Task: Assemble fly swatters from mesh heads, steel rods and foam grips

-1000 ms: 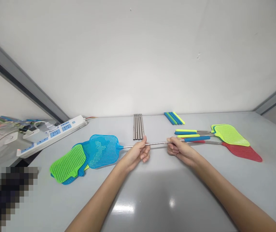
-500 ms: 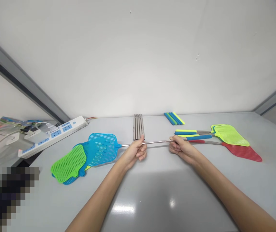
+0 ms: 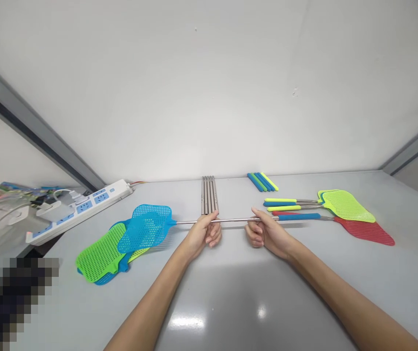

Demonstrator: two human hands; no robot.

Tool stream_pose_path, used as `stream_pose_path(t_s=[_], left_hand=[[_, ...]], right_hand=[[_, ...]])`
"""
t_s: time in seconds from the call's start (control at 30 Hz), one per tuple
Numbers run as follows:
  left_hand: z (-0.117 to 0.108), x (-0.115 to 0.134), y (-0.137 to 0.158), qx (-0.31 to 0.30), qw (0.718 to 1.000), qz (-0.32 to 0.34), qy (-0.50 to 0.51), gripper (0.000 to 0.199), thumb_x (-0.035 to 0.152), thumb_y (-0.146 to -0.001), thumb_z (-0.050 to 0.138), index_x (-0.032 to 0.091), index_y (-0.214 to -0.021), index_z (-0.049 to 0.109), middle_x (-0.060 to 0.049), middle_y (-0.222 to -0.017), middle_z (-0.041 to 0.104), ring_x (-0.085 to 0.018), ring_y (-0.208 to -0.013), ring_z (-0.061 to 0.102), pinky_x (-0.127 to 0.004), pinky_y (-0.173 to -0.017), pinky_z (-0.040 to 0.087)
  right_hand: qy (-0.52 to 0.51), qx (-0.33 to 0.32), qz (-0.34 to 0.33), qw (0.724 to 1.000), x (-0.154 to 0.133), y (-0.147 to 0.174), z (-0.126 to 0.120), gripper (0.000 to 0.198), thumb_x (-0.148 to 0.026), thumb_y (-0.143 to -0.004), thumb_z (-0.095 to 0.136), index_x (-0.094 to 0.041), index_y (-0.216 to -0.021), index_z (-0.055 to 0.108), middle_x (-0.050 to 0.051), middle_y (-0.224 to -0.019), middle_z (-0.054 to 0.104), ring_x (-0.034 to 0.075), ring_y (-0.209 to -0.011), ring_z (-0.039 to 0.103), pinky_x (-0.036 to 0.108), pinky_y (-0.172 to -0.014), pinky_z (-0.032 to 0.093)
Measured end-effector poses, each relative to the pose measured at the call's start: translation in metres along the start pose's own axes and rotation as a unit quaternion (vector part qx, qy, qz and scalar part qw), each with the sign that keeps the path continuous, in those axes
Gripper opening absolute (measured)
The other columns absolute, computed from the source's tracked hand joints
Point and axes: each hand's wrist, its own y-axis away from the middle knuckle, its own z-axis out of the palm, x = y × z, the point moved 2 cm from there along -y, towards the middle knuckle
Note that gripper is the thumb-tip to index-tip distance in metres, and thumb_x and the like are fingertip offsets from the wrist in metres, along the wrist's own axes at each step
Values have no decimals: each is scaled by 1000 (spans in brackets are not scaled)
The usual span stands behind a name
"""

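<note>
Blue perforated plastic swatter head (image 3: 145, 226) has turned and tilted since the earlier frame.
Its thin metal rod (image 3: 236, 220) lies above the grey bench (image 3: 227, 302), pinched by the fingers of left hand (image 3: 205, 235) and right hand (image 3: 267, 232); probably light, stiff, slippery, best gripped near the cylindrical blue handle (image 3: 299, 217); no writing is legible.

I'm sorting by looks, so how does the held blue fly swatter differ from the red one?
The blue swatter is held, while the red swatter lies on the table. The blue one's head points left; the red one's points right. Both heads are perforated.
</note>
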Motion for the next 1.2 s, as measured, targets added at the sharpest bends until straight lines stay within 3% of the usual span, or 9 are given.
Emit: stream_pose_path(t_s=[0.3,0.6,0.8,0.97,1.2], left_hand=[[8,-2,3,-27,999,7,-37,49,43,-79,33,16,-39,37,5,-28,28,-6,-28,31,-22,-37,21],[11,-5,2,-22,998,13,-62,50,45,-79,33,16,-38,38,5,-27,28,-6,-28,30,-22,-38,21],[17,-8,-2,16,998,32,-48,48,44,-78,35,17,-38,35,6,-26,25,-5,-27,26,-22,-39,23],[7,-2,-2,48,998,26,-37,44,40,-78,37,18,-41,30,9,-26,20,-4,-27,21,-22,-41,25],[-4,6,1,48,998,-4,-45,41,40,-78,39,20,-45,23,10,-28,19,-5,-29,20,-21,-41,24]], right_hand=[[-21,-39,22,999,7,0,-1,47,-55,-77,27,-18,-47,27,-2,-42,36,8,-36,30,22,-39,15],[-3,-54,71,996,9,1,0,49,-64,-72,22,-19,-53,28,-4,-46,32,8,-36,34,21,-37,13],[-44,-27,24,998,9,-3,1,40,-50,-76,34,-18,-52,28,-5,-48,28,7,-39,31,22,-40,17],[-53,26,-9,998,3,-4,-3,34,-33,-74,44,-18,-50,25,-7,-47,19,5,-39,20,22,-40,15],[-29,40,-10,999,-4,-2,-10,34,-31,-74,45,-18,-50,24,-7,-47,16,5,-40,14,22,-40,13]])
